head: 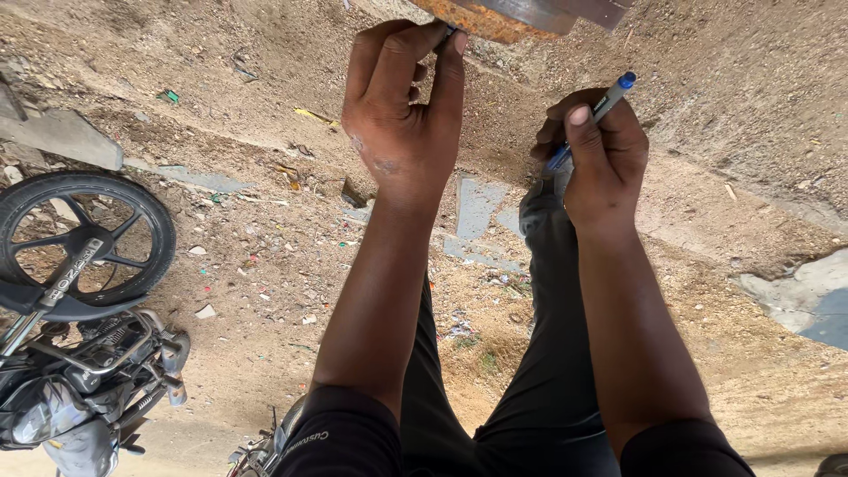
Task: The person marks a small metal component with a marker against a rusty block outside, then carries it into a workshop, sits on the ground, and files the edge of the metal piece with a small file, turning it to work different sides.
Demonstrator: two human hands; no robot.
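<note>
The left hand [402, 119] is reaching forward and pinching the near edge of a rusty metal piece [495, 16] at the top of the view; its fingers are curled closed, with thumb and fingertips meeting on that edge. Only a small part of the metal piece is showing, an orange-brown rusted lip with a grey flat surface behind it, and the rest is running out of frame, so its full shape cannot be told. The right hand [601, 155] is holding a blue pen [592, 119] in a closed writing grip, thumb and forefinger clamping the barrel. The pen's long axis is running diagonally, its capped blue end pointing up and to the right, its writing end pointing down and to the left, hidden behind the fingers. The metal piece is lying ahead of both hands and slightly left of the pen; the left hand is touching it, while the right hand is sitting near but apart from it, lower and to the right. The pen is not touching the metal. Below the arms, dark trousers [548, 353] are covering the person's legs, which are standing on a dirt ground [733, 115] scattered with small litter and flat stone patches. A parked motorcycle [79, 336], front wheel showing, is standing well apart at the left edge.
</note>
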